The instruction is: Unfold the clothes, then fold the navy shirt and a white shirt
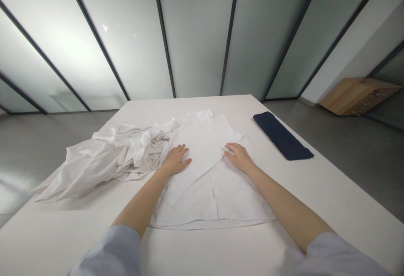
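Note:
A white shirt [202, 141] lies spread out in front of me, its collar at the far end and its hem toward me. One sleeve seems to cross its front on a slant. My left hand [176, 160] rests flat on the shirt's left side, fingers spread. On the right side, my right hand [239, 156] lies on the cloth with fingers stretched out and slightly bent. Neither hand grips anything. Close to my left hand is a crumpled heap of white cloth [107, 154], which touches or overlaps the shirt's left edge.
A dark navy folded cloth [280, 135] lies near the right edge of the white table [202, 253]. Frosted glass panels [195, 36] stand behind the table. A wooden cabinet [353, 95] sits on the floor at the far right.

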### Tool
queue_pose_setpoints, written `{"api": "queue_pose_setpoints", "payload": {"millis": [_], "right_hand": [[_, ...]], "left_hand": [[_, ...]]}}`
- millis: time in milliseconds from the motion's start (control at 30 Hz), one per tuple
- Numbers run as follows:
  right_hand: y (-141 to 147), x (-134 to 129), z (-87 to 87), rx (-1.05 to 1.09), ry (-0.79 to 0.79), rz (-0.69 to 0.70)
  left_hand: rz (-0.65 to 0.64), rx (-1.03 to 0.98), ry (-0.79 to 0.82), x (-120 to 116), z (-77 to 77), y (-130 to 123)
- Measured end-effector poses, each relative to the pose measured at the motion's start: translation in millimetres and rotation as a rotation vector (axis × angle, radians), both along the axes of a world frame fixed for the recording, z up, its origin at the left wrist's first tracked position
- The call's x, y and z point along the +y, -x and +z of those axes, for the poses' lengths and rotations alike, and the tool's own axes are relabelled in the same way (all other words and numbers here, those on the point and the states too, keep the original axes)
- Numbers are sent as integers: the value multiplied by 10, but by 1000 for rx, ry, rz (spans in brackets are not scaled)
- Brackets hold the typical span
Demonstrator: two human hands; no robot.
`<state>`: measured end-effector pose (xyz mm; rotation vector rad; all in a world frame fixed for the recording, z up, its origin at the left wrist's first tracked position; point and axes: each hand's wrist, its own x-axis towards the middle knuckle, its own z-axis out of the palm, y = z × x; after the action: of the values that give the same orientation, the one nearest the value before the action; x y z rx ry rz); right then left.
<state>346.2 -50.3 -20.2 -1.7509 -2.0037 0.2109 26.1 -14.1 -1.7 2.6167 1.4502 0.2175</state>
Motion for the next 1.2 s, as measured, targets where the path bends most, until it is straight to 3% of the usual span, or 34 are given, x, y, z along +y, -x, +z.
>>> {"api": "queue_pose_setpoints", "payload": {"millis": [167,300,567,733,900,1000,1100,1200], "right_hand": [[-109,12,4,292,0,-113],[-106,12,4,401,25,-126],[-65,40,4,287,47,-141],[-52,58,-27,145,32,-113],[-62,52,-29,128,15,-91],[-61,50,-10,114,22,-87],[-58,53,11,109,30,-83],[-55,59,21,114,50,-80]], "left_hand": [[-9,-158,-66,32,-58,60],[-8,-216,-67,40,-62,72],[59,-303,-34,45,-20,93],[66,-230,-33,16,24,44],[80,-147,8,-39,323,51],[157,-107,-142,-15,643,204],[387,18,-348,69,936,473],[628,196,-237,207,1090,790]]}}
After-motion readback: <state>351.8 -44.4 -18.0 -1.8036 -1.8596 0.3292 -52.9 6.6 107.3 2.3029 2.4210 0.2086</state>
